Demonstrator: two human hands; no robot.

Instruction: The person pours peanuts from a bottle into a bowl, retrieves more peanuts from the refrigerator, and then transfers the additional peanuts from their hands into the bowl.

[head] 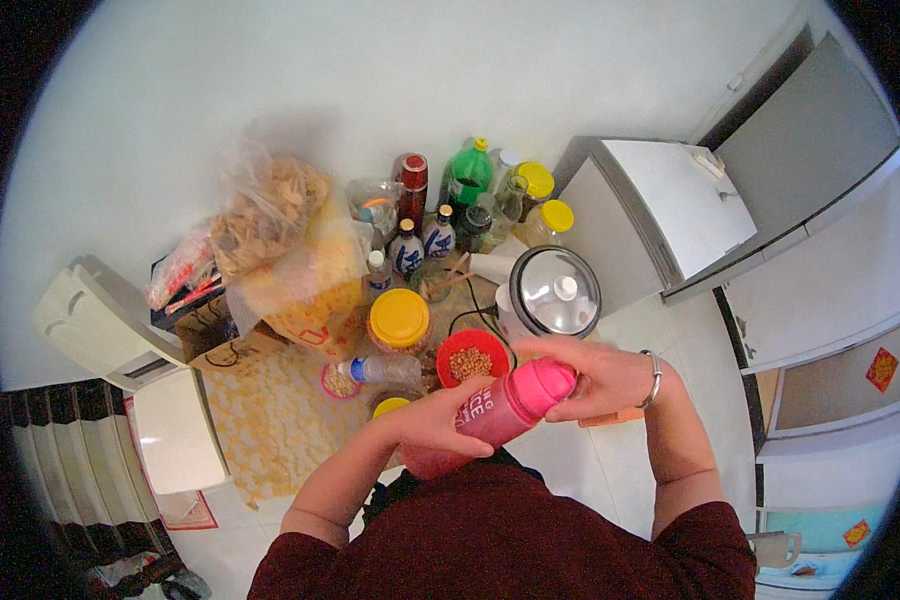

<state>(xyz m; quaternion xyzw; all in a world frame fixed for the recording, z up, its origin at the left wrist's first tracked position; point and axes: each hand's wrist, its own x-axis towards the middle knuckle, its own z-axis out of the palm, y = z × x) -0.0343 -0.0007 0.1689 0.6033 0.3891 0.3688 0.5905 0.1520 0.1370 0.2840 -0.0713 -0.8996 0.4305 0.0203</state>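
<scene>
A pink plastic water bottle (487, 416) with printed lettering lies slanted across my front, its pink cap (544, 381) toward the right. My left hand (446, 424) is wrapped around the bottle's body. At the cap end, my right hand (585, 375) has its fingers about the cap; a bangle circles that wrist. Just beyond the bottle stands a red bowl (444, 358) holding round tan beans or nuts (471, 364). A clear plastic bottle (386, 370) with a blue cap lies to its left, by a small pink-rimmed bowl (340, 381) of pale bits.
A yellow-lidded jar (399, 319), an electric pot with a glass lid (555, 292), two white-and-blue bottles (407, 251), a green soda bottle (470, 174) and a red thermos (414, 187) crowd the table. Bulky plastic bags (277, 217) are at left, a white cabinet (607, 225) at right.
</scene>
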